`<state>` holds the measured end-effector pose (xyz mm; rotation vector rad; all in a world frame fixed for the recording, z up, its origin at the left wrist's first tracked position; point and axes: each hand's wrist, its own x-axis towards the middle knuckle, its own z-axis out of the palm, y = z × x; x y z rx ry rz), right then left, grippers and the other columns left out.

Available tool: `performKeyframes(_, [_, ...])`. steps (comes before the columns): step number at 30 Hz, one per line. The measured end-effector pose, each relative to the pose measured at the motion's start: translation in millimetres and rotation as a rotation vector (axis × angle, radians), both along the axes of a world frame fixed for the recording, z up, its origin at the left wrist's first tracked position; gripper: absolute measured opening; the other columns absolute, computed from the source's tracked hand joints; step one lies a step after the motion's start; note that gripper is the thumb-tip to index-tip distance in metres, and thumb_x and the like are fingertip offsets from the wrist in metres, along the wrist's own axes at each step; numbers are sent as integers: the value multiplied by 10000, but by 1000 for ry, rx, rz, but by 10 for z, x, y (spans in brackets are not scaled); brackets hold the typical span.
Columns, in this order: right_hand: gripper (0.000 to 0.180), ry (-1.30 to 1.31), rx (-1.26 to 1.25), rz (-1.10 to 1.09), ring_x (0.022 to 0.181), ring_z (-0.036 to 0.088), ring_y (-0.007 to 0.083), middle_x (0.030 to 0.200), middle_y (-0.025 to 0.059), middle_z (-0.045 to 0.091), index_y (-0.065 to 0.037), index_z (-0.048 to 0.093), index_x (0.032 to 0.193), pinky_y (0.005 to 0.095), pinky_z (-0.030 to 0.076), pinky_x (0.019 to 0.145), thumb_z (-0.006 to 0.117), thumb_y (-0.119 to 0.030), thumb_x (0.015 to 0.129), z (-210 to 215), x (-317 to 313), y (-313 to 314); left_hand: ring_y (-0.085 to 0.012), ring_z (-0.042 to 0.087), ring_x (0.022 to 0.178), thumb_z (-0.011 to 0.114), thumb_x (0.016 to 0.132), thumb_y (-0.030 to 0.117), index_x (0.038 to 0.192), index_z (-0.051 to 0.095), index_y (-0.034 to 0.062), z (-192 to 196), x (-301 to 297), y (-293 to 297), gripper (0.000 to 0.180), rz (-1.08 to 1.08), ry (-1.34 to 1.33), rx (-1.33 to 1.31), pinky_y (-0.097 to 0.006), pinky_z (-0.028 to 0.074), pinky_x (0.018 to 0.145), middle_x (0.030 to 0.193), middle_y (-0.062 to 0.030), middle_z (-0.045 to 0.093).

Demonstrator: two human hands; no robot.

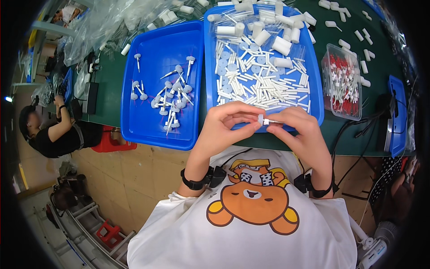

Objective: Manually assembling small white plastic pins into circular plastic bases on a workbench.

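Observation:
Between my two hands is a small part with a pale grey disc and a thin white stem pointing right. My left hand pinches the disc end between thumb and fingers. The stem end sits in the fingertips of my right hand. Both hands are over the near edge of a blue tray that holds many short white tubes, flat pale discs and thick white cylinders. To its left, another blue tray contains several disc-and-stem pieces like the held one.
A clear plastic box of red-and-white pieces stands right of the trays, with black cables near it. Clear plastic bags and loose white cylinders lie on the green table. Another person works at the far left.

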<state>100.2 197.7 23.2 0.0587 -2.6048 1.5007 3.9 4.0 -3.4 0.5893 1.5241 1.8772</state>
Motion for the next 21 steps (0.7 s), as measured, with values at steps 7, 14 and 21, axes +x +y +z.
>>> performKeyframes(7, [102, 77, 91, 52, 700, 581, 245, 722, 84, 612, -25, 707, 916, 343, 441, 705, 710, -91, 837, -47, -24, -63, -193, 673, 974, 680, 788, -131, 1070, 678, -92, -40, -15, -17, 284, -31, 12, 14, -303, 560, 888, 1046, -172, 682])
performKeyframes(14, [138, 120, 59, 63, 751, 605, 276, 770, 89, 644, -20, 698, 945, 355, 463, 735, 704, -114, 845, -102, -129, 1, -180, 673, 961, 664, 781, -138, 1074, 669, -83, 13, -30, 24, 299, 29, 125, -1, -294, 566, 862, 1051, -158, 669])
performKeyframes(21, [171, 81, 333, -314, 868, 598, 305, 918, 123, 638, 2, 676, 996, 373, 466, 801, 673, -92, 854, -161, -322, 265, -179, 664, 977, 630, 790, -152, 1065, 638, -90, 122, -55, -34, 282, 165, 231, -123, -309, 581, 858, 1075, -146, 620])
